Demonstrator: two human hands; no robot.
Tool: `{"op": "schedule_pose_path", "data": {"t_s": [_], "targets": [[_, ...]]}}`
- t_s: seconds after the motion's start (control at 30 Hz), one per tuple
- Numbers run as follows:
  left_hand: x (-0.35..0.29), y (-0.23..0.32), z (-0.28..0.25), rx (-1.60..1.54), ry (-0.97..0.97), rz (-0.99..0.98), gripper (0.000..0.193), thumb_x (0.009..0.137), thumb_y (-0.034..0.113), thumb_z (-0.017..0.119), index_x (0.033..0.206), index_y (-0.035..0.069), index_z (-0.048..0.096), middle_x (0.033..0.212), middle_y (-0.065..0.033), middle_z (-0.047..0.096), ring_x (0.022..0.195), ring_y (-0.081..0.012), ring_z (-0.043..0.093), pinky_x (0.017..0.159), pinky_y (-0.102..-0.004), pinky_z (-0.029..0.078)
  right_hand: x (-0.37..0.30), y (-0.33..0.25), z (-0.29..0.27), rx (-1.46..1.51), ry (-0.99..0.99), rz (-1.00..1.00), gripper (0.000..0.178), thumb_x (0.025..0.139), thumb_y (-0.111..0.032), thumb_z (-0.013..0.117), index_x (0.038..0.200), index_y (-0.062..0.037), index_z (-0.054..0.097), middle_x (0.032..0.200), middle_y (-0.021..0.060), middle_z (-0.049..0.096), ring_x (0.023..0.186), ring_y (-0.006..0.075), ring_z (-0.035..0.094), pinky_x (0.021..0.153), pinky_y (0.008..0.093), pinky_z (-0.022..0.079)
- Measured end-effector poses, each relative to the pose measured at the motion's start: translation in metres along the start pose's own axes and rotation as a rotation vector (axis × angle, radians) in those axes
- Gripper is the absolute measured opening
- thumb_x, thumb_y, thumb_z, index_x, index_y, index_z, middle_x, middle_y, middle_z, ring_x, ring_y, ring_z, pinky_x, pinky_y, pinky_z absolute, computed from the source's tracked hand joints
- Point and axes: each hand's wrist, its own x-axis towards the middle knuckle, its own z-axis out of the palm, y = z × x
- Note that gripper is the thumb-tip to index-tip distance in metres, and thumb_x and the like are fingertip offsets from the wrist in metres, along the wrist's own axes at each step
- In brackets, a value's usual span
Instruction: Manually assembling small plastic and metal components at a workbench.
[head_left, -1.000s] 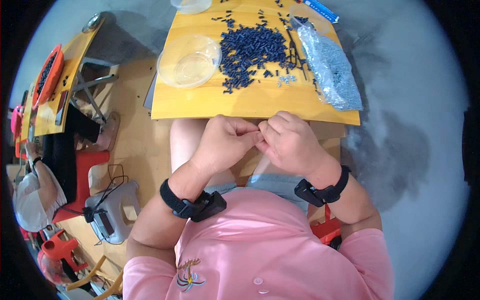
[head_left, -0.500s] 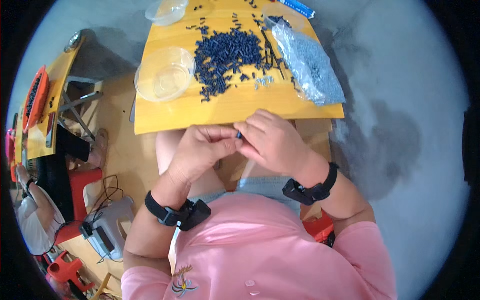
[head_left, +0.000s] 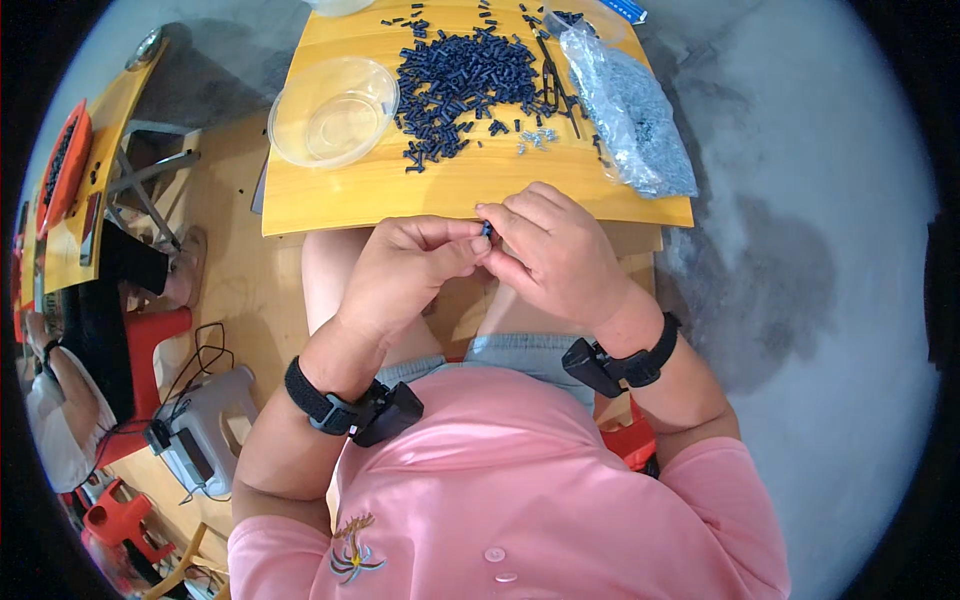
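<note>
Close to the table's near edge, my left hand pinches a small dark blue cylindrical piece between thumb and forefinger. My right hand meets it from the other side, its thumb and fingers closed at the piece; anything else it holds is hidden. Beyond the hands, a heap of similar dark blue pieces covers the middle of the table. Several tiny silvery parts lie at the heap's near right side.
The yellow table carries a clear round plastic bowl on the left and a plastic bag of small grey parts on the right. Black tweezer-like tools lie between heap and bag. Another person sits at a table far left.
Both hands remain together at the piece, with the right fingers slightly more opened around it. More of the blue piece shows. The whole view has shifted a little.
</note>
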Motion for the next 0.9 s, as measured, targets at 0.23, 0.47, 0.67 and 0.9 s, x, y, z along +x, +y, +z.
{"op": "schedule_pose_path", "data": {"t_s": [0.23,0.47,0.67,0.9], "targets": [[-0.002,0.000,0.001,0.145,-0.005,-0.025,0.016,0.084,0.009,0.062,0.093,-0.004,0.067,0.081,-0.0056,0.066,0.072,-0.0089,0.060,0.068,-0.0215,0.048,-0.002,-0.003,-0.001,-0.044,-0.047,-0.033,0.016,0.068,-0.016,0.067,0.073,-0.0038,0.058,0.068,0.0067,0.051,0.068,0.0239,0.052,0.061,0.0344,0.044],[-0.003,0.000,0.003,0.262,0.055,0.043,0.013,0.081,0.007,0.062,0.087,-0.004,0.068,0.075,-0.0036,0.064,0.065,-0.0061,0.054,0.059,-0.0196,0.044,0.001,0.001,-0.001,-0.124,-0.101,-0.253,0.011,0.067,-0.016,0.063,0.063,-0.0071,0.058,0.066,0.0041,0.052,0.068,0.0215,0.052,0.058,0.0327,0.043],[-0.004,-0.012,-0.009,0.191,0.097,-0.040,0.016,0.083,0.007,0.062,0.093,-0.004,0.066,0.074,-0.0053,0.063,0.059,-0.0089,0.055,0.053,-0.0200,0.042,0.001,-0.004,0.007,-0.034,-0.076,-0.122,0.014,0.066,-0.015,0.065,0.070,-0.0031,0.058,0.069,0.0070,0.052,0.070,0.0240,0.053,0.062,0.0345,0.044],[0.006,-0.007,-0.008,0.072,0.042,-0.038,0.016,0.083,0.014,0.065,0.090,-0.001,0.068,0.070,-0.0037,0.061,0.045,-0.0065,0.049,0.040,-0.0195,0.036,0.002,0.001,0.000,0.034,-0.102,-0.026,0.017,0.069,-0.017,0.064,0.073,-0.0018,0.059,0.074,0.0097,0.055,0.077,0.0264,0.053,0.070,0.0351,0.045]]}}
